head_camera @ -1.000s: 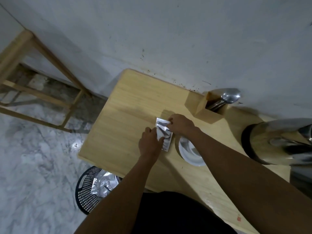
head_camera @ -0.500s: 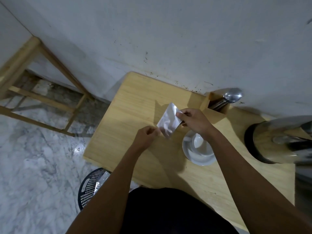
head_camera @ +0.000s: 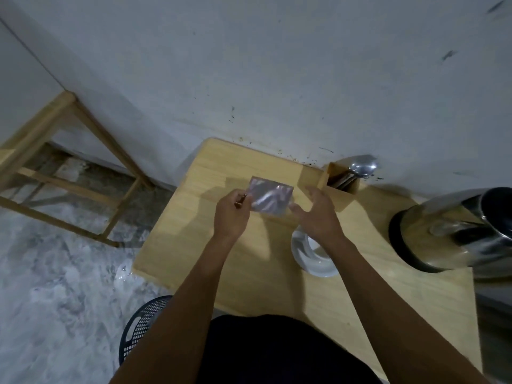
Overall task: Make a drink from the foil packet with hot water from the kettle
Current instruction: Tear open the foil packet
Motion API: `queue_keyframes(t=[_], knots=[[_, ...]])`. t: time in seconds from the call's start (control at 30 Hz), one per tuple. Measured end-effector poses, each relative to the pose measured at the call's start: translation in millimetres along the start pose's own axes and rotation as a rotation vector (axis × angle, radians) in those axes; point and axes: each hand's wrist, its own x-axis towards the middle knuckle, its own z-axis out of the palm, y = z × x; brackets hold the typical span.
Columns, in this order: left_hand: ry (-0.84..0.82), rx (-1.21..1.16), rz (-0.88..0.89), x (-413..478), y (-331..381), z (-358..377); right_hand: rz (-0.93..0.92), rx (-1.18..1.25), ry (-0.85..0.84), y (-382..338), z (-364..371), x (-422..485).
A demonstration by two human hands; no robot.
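Observation:
I hold the silver foil packet (head_camera: 270, 198) flat above the wooden table (head_camera: 249, 273), its face turned up. My left hand (head_camera: 231, 214) pinches its left edge, with a small reddish-brown bit at the fingertips. My right hand (head_camera: 318, 214) is just right of the packet with its fingers spread and blurred; only the thumb tip is at the packet's lower right corner. A white cup on a saucer (head_camera: 307, 254) sits on the table, partly hidden under my right wrist. The shiny steel kettle (head_camera: 454, 234) stands at the table's right end.
A wooden holder (head_camera: 336, 180) with metal spoons (head_camera: 361, 166) stands against the wall behind the cup. A black mesh basket (head_camera: 141, 328) sits on the marble floor below the table's near-left edge. A wooden frame (head_camera: 55, 151) stands to the left.
The packet went from lying on the table to being lifted and turned flat toward me. My right hand has loosened from its right edge and spread its fingers.

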Motion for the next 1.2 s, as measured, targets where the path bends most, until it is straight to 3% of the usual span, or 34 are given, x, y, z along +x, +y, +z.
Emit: queue_keyframes(t=[0.1, 0.2, 0.4, 0.47, 0.57, 0.77, 0.87, 1.13, 1.2], knots=[[0.023, 0.288, 0.289, 1, 10, -9, -0.279, -0.079, 0.107, -4, 0, -6], [-0.073, 0.346, 0.414, 1, 26, -14, -0.432, -0.053, 0.011, -9, 1, -3], [-0.182, 0.121, 0.285, 0, 49, -21, -0.461, 0.089, 0.124, -23, -9, -7], [-0.2, -0.011, 0.195, -3, 53, -24, -0.376, 0.223, 0.155, -27, -13, -11], [-0.211, -0.146, 0.113, -8, 57, -27, -0.222, 0.406, 0.063, -30, -21, -17], [-0.227, -0.187, 0.09, -16, 67, -24, -0.244, 0.28, -0.035, -24, -31, -27], [-0.249, -0.202, 0.114, -19, 70, -23, -0.258, 0.249, 0.023, -23, -36, -29], [-0.251, -0.196, 0.176, -24, 77, -19, -0.336, 0.141, -0.066, -26, -47, -32], [-0.255, -0.199, 0.178, -25, 78, -19, -0.34, 0.145, -0.012, -24, -46, -32]])
